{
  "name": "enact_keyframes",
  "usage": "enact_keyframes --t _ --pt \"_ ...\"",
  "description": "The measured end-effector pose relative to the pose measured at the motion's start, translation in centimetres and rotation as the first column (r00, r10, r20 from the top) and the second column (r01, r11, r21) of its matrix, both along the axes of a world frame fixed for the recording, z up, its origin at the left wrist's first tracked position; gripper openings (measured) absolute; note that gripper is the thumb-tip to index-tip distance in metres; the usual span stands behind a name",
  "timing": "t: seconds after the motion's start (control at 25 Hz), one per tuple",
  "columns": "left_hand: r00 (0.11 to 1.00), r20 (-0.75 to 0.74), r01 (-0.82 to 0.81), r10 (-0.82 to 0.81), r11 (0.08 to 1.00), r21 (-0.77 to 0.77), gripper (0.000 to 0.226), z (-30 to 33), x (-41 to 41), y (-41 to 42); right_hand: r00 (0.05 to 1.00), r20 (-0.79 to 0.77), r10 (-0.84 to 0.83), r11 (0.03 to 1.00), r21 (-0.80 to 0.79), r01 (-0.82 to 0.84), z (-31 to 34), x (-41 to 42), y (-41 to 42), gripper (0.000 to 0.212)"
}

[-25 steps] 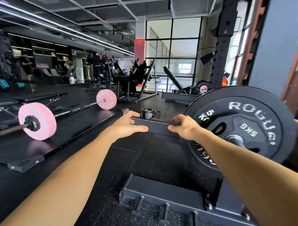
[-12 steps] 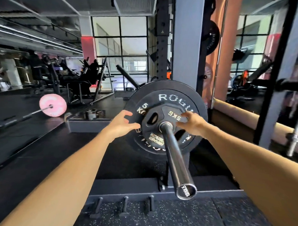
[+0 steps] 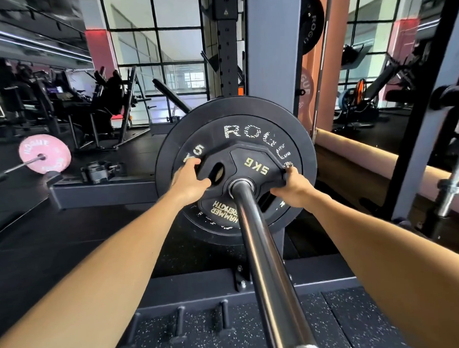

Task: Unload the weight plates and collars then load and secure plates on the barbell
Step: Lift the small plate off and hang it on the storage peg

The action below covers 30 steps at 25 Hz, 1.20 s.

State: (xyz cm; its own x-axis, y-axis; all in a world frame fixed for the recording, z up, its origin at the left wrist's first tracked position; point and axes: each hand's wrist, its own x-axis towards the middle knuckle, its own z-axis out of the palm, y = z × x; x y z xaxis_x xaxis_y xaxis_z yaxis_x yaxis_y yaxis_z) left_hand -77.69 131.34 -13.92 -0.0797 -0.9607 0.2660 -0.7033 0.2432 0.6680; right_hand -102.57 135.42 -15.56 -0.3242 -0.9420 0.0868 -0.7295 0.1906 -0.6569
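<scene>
The barbell sleeve [image 3: 263, 251] points straight at me, carrying a small black 5 kg grip plate [image 3: 251, 163] in front of a larger black Rogue plate [image 3: 246, 112]. My left hand [image 3: 189, 181] grips the small plate's left side, thumb at its hand slot. My right hand [image 3: 292, 184] grips the plate's right edge, fingers curled round it. No collar sits on the sleeve in front of the plates. A black collar [image 3: 96, 171] lies on the rack's base beam at the left.
The grey rack upright [image 3: 272, 45] stands behind the plates, its base beam [image 3: 103, 191] running left. A pink plate on another barbell [image 3: 44, 154] lies on the floor far left. Storage pegs [image 3: 179, 326] stick up below. A second bar end [image 3: 450, 190] is at right.
My view has swung right to face the sleeve end. Both hands left the rack's base beam, moved to the small 5 kg plate and closed on its two sides.
</scene>
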Motion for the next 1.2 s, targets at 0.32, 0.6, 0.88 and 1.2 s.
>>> enact_keyframes --t 0.32,0.6,0.88,1.2 --pt "0.896 0.392 -0.090 0.210 0.949 -0.304 0.050 -1.5 -1.5 -3.4 0.997 0.066 -0.030 0.999 -0.027 0.032 -1.1 -0.7 -4.4 0.052" --pt "0.979 -0.102 -0.172 0.175 0.984 0.036 0.031 -2.6 -1.6 -3.8 0.997 -0.062 -0.047 0.975 -0.218 0.032 -1.2 -1.1 -5.5 0.033" --pt "0.964 0.039 -0.264 0.264 0.964 -0.015 0.070 -2.4 -2.0 -3.0 0.998 0.054 0.020 0.972 -0.235 -0.006 -1.6 -1.2 -5.1 0.032" --pt "0.944 -0.093 -0.316 0.318 0.948 0.036 0.044 -3.9 -1.6 4.5 0.996 -0.084 0.039 0.957 -0.283 -0.061 -0.7 -0.3 1.5 0.018"
